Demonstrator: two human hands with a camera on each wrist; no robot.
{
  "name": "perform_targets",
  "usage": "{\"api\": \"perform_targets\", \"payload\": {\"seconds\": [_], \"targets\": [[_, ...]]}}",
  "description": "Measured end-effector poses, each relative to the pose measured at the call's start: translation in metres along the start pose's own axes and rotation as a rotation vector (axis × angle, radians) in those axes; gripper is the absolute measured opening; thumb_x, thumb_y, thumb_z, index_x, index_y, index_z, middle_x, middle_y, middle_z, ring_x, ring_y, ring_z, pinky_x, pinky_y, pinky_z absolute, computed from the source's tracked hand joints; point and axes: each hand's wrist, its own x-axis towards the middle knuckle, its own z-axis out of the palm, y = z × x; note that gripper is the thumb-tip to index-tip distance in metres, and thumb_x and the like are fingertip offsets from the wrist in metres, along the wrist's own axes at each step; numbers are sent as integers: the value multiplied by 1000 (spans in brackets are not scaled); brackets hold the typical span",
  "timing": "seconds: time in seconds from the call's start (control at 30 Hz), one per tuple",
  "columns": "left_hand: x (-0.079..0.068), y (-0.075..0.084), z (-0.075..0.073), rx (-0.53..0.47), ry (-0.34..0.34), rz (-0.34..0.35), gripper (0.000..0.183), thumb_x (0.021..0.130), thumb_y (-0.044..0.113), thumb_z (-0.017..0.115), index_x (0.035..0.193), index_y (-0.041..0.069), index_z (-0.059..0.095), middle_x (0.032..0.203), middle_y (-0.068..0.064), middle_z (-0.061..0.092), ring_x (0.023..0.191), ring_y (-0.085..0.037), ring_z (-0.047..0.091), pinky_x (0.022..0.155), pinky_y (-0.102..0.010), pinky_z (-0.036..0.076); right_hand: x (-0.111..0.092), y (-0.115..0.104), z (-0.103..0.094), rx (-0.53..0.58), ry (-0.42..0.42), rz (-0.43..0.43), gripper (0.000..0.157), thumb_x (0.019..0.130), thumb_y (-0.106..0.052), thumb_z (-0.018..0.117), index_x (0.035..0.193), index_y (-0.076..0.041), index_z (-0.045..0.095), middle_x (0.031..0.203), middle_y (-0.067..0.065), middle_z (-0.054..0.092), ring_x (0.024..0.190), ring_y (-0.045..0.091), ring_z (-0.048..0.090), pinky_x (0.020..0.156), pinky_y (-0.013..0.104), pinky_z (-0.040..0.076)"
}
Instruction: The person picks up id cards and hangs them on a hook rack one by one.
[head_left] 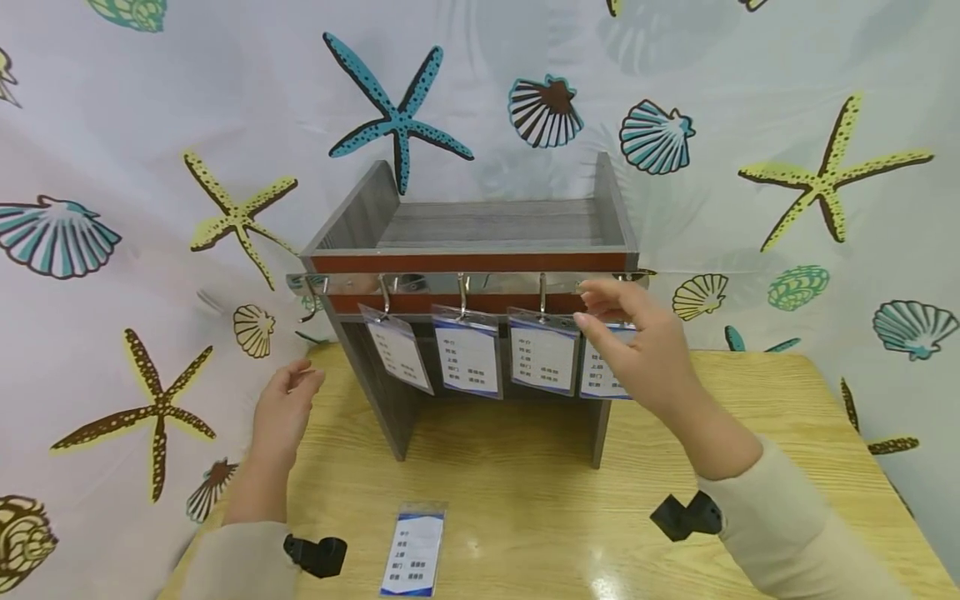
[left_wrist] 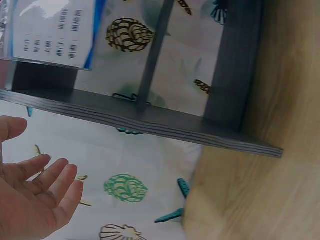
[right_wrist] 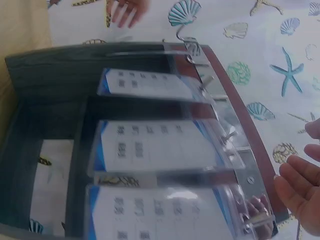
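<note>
Several clear-sleeved badge cards hang from the hooks of a shiny metal hook rail on a small grey shelf. My right hand, thumb and fingers apart, is beside the rail's right end and overlaps the rightmost badge card in the head view. The right wrist view shows the same hand near the rail with nothing between its fingers. Left of the shelf, my left hand hovers with nothing in it; its fingers spread loosely in the left wrist view. Another badge card lies flat on the table.
The grey wooden shelf stands on the light wood table, with red-brown strips along its front. A bare hook juts out at the rail's left end. Behind hangs a white cloth printed with starfish and shells.
</note>
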Motion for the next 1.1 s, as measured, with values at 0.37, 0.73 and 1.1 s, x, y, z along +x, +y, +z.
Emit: {"api": "perform_targets", "payload": {"seconds": [0.37, 0.73, 1.1], "targets": [[-15, -54, 23, 76, -143, -96, 53, 89, 32, 44, 129, -1, 33, 122, -21, 40, 111, -33, 37, 90, -47, 30, 10, 12, -27, -33, 169, 88, 29, 77, 3, 61, 106, 5, 56, 99, 14, 56, 89, 20, 50, 77, 22, 39], [-32, -96, 50, 126, -274, -170, 65, 83, 35, 54, 127, -7, 30, 123, -30, 35, 109, -43, 35, 86, -53, 32, 22, 27, -31, -63, 51, 158, 41, 79, -7, 63, 118, -3, 52, 117, 11, 49, 105, 23, 42, 88, 39, 34], [-50, -121, 77, 214, -327, -189, 72, 80, 29, 60, 126, -14, 25, 121, -40, 29, 108, -53, 30, 83, -58, 31, 34, 47, -25, -107, -54, 191, 44, 81, -15, 62, 122, -6, 49, 130, 8, 40, 121, 17, 31, 96, 40, 27]]}}
